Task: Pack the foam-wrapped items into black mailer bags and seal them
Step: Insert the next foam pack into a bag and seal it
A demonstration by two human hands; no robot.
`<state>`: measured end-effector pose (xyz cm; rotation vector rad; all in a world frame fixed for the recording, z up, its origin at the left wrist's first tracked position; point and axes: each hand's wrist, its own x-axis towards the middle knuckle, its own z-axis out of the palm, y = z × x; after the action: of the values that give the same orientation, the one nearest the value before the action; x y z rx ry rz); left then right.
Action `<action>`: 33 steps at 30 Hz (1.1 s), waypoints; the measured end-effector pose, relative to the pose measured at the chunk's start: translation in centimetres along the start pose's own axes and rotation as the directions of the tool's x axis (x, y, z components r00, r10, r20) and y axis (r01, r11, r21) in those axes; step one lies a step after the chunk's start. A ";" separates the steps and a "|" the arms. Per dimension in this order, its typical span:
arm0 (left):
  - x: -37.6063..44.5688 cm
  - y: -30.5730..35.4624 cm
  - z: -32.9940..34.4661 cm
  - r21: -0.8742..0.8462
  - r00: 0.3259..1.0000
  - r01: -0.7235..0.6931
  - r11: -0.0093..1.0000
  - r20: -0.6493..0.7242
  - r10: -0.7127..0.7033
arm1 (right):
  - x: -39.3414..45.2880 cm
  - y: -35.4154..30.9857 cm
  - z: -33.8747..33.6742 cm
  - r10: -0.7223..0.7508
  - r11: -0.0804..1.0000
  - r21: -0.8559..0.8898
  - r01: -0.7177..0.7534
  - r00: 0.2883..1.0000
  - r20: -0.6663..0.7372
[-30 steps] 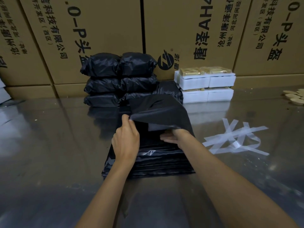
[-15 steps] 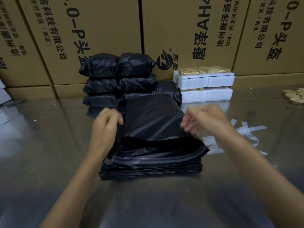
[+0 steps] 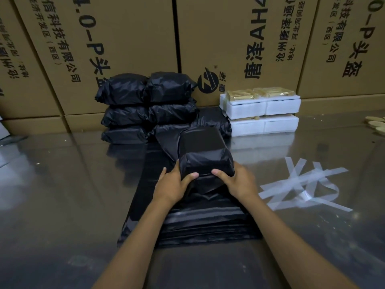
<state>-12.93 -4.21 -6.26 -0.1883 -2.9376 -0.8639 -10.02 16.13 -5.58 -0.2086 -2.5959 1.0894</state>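
Note:
A black mailer bag (image 3: 203, 151) bulges around a boxy item and rests on a stack of flat black mailer bags (image 3: 198, 222) in the middle of the table. My left hand (image 3: 174, 184) grips its near left corner and my right hand (image 3: 236, 180) its near right corner, thumbs pressing the folded flap. Several sealed black packages (image 3: 145, 105) are piled at the back. To their right stand white foam-wrapped items (image 3: 262, 113) in two layers, with gold pieces on top.
Large brown cartons (image 3: 229, 38) wall off the back of the shiny metal table (image 3: 62, 195). Peeled clear tape strips (image 3: 300, 184) lie to the right of my hands. Pale flat discs (image 3: 376, 124) sit at the far right edge.
The loose bag my hands were opening over the stack now encloses a boxy item. Both hands have come together on its near end, pressing the flap.

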 end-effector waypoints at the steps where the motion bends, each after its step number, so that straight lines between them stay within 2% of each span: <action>1: -0.3 0.3 0.1 -0.003 0.999 0.021 1.000 -0.037 -0.021 | -0.1 0.0 0.0 -0.007 1.000 -0.006 0.007 1.000 -0.025; 5: -1.9 1.2 -0.2 0.065 0.978 -0.006 0.998 -0.206 0.020 | -1.0 0.2 0.1 -0.027 0.999 -0.029 0.024 0.994 -0.110; 8: -2.8 1.0 -1.0 -0.010 0.964 -0.061 0.998 -0.259 0.056 | -2.0 0.1 -0.5 -0.070 0.997 -0.037 0.064 0.982 -0.176; 11: -3.3 0.2 -1.7 -0.077 0.985 -0.052 0.996 -0.166 0.039 | -3.0 -0.1 -1.2 -0.071 0.997 -0.007 0.071 0.984 -0.165; 14: -3.8 -0.5 -1.4 0.026 0.993 -0.071 0.997 -0.097 0.073 | -3.7 0.0 -1.6 -0.066 0.997 0.026 0.070 0.987 -0.149; 16: -4.1 -0.7 -1.3 0.046 0.993 -0.081 0.996 -0.077 0.084 | -3.8 0.1 -1.9 -0.035 0.989 0.141 0.051 0.993 -0.114; 18: -4.5 -1.1 -1.7 -0.018 0.994 -0.105 0.994 -0.026 0.105 | -4.0 0.2 -2.5 -0.017 0.949 0.315 0.033 0.999 -0.051; 20: -4.9 -1.7 -2.9 -0.209 0.991 -0.120 0.971 0.034 0.130 | -4.2 0.6 -3.6 0.010 0.901 0.434 0.023 0.997 -0.072; 21: -5.2 -2.0 -3.7 -0.299 0.991 -0.121 0.947 0.018 0.132 | -4.3 1.1 -4.2 0.014 0.909 0.416 0.037 0.993 -0.118; 23: -5.6 -3.3 -5.1 -0.348 0.991 -0.125 0.929 -0.087 0.101 | -4.7 2.7 -5.3 -0.076 0.976 0.191 0.106 0.985 -0.158; 25: -6.0 -5.1 -6.2 -0.221 0.984 -0.126 0.967 -0.151 0.093 | -5.3 4.2 -6.2 -0.210 0.975 -0.075 0.207 0.977 -0.028; 26: -6.2 -5.9 -6.7 -0.141 0.985 -0.130 0.981 -0.132 0.112 | -5.7 4.6 -6.6 -0.256 0.958 -0.124 0.260 0.965 0.050; 28: -6.7 -6.8 -7.3 -0.054 0.990 -0.136 0.989 -0.047 0.134 | -6.2 4.8 -7.1 -0.335 0.930 -0.111 0.351 0.931 0.142; 33: -7.5 -5.7 -7.3 -0.189 0.966 -0.248 0.950 0.028 0.258 | -7.3 3.5 -6.4 -0.437 0.891 -0.022 0.453 0.872 0.220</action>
<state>-6.06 -13.63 -3.90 -0.5930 -2.7904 -1.1012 -0.97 21.00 -5.56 0.4982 -2.6687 0.8836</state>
